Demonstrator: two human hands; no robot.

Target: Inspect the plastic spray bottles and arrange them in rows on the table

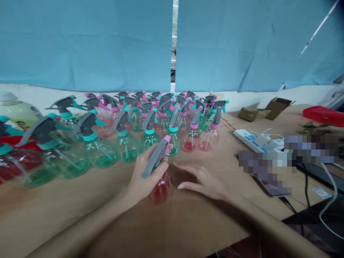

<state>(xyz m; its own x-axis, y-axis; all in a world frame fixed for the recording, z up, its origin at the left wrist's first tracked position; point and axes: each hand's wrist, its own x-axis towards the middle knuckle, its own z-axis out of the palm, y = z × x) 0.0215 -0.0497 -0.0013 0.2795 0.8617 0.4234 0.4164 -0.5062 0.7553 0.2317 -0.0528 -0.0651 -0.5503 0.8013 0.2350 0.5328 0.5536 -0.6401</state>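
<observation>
My left hand [146,172] is wrapped round the neck of a pink spray bottle [161,190] with a grey and pink trigger head. The bottle is over the near part of the wooden table [129,229]; whether its base touches the wood I cannot tell. To its right, my right hand [201,181] is held apart from it, thumb and fingers spread, holding nothing. Just beyond my hands stands a row of spray bottles, among them a green one [127,145] with a turquoise collar and a pink one [190,139].
Several more spray bottles [163,107] crowd the back of the table. At the right lie a white power strip [249,139], a phone [271,184] with a cable and an open cardboard box [276,107]. A large pale bottle [20,111] stands far left. Blue sheeting [107,43] hangs behind.
</observation>
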